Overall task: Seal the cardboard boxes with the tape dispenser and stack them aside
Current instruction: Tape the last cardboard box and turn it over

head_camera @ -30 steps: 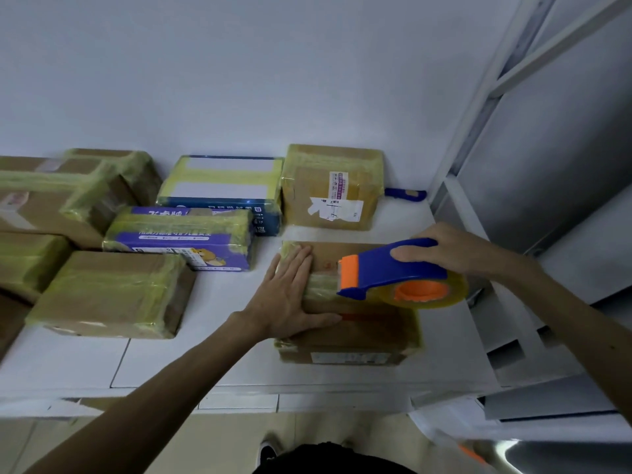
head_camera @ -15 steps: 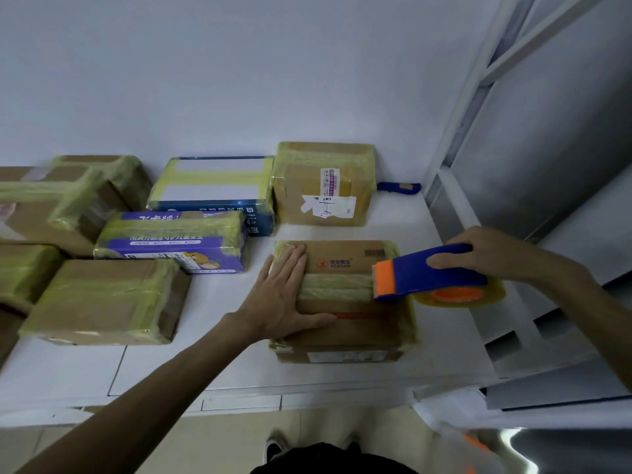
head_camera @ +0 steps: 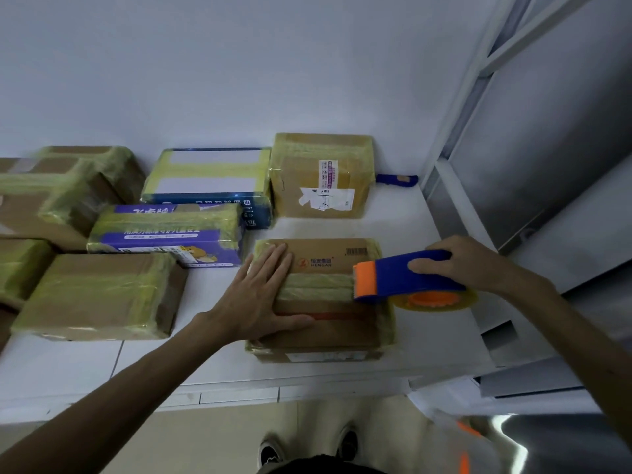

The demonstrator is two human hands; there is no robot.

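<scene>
On the box [head_camera: 328,295], my left hand [head_camera: 263,295] lay flat, fingers straight, steadying it while my right hand [head_camera: 458,268] gripped the tape dispenser [head_camera: 403,278].

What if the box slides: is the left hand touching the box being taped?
Touching. Head view: left hand lies flat on the box top, no gap.

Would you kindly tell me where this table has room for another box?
Bare table runs along the front edge, in front of the flat taped box and the box under the left hand. A smaller patch lies right of the labelled box, by the blue handle. Left and back are crowded with boxes.
</scene>
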